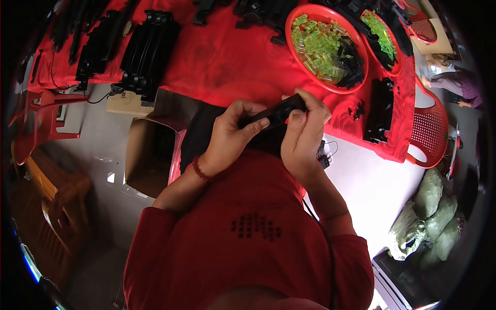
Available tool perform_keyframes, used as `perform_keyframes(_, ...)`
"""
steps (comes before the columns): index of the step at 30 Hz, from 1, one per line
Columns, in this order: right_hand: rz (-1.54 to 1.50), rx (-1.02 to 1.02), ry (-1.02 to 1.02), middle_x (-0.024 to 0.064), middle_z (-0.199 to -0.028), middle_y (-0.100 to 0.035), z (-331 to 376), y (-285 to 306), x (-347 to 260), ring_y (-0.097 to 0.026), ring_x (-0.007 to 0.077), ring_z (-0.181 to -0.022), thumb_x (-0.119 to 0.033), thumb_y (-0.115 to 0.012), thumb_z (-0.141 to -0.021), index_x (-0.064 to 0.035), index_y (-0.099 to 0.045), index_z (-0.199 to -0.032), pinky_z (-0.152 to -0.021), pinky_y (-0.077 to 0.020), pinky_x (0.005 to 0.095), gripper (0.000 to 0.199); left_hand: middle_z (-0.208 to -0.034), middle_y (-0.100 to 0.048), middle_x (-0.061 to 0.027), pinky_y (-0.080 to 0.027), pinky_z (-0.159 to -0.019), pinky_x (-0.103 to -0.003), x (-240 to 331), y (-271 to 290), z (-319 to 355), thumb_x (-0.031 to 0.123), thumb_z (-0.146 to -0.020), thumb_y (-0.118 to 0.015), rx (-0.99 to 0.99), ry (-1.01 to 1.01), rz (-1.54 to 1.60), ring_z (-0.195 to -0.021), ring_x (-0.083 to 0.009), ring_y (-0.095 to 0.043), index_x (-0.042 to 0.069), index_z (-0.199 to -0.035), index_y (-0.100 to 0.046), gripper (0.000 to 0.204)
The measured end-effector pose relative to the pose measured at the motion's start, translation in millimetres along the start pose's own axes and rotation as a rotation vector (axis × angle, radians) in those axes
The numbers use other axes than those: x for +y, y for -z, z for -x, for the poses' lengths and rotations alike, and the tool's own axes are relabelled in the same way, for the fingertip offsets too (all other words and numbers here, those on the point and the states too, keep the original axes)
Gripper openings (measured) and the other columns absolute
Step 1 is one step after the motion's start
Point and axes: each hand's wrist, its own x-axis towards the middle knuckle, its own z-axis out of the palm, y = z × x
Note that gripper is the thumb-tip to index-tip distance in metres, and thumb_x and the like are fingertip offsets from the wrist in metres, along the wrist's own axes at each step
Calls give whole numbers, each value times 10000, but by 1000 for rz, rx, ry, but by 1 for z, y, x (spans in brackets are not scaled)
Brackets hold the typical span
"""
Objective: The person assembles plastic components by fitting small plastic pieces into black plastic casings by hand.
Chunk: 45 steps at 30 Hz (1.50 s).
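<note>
- While both hands gripped it, a black part point(281, 112) was up in front of the torso, short of the desk's near edge and clear of the cloth, tilted so that its right end lay nearer the desk.
- The left hand point(227, 135) had its fingers closed around the part's left end, the thumb lying along the near side; a red bracelet point(200, 169) circled that wrist.
- The right hand point(304, 142) grasped the other end, its thumb close against the part and its fingers bent around the far end.
- Just beyond the hands lay the desk point(217, 64), covered with a red cloth.
- Ahead and to the right, a large red basin point(328, 88) held clear yellow-green pieces point(312, 44), with small black pieces point(349, 70) gathered toward its near right side.
- Just beside it, a second red basin point(395, 71) held green and black pieces.
- On the desk's left side, long black parts point(147, 51) lay in a row, side by side.
- Near the desk's right corner sat more black pieces point(381, 108).
- Below the desk's left part, an open cardboard box point(142, 147) stood by the person's left side.
- Farther out were a red chair point(431, 124) on the right, pale green sacks point(434, 217) on the floor, and another person point(462, 85) in purple.
</note>
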Motion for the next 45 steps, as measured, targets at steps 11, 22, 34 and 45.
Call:
perform_keyframes(11, -4, -25, -171, 108, -862, -622, -40, -1, 6, -575, 261, -776, -120, -513, -964, -8, -530, -1134, -885, -328, 407, 204, -981, -627, -55, -500, -751, -230, 13, 2, -30, 148, -948, -650, -175, 233, 182, -845, -119, -629, 1, -1156, -516, 288)
perform_keyframes(22, -340, -123, -531, 164, -796, -626, -102, -3, 71, -626, 287, -736, -269, -498, -1018, 18, -611, -1003, -649, -485, 391, 309, -1093, -605, -83, -495, -858, -310, 37, 15, -48, 40, -806, -736, -89, -122, -547, -964, -202, -613, 50, -1272, -556, 500)
perform_keyframes(34, 900, -230, 46, 153, -886, -657, -151, 7, 192, -653, 328, -851, -273, -628, -888, -55, -678, -898, -741, -515, 458, 224, -997, -612, -97, -468, -845, -415, 34, 22, -50, 99, -730, -753, 86, -255, -1160, -960, -306, -568, 89, -1160, -639, 446)
perform_keyframes(45, -397, -61, -638, 12, -867, -663, -138, 14, 122, -579, 53, -729, -213, -627, -963, 3, -668, -1029, -626, -445, 196, 230, -1077, -616, -59, -420, -862, -394, 29, 28, -48, 160, -752, -763, 56, -287, -1280, -991, -271, -573, 95, -1271, -545, 567)
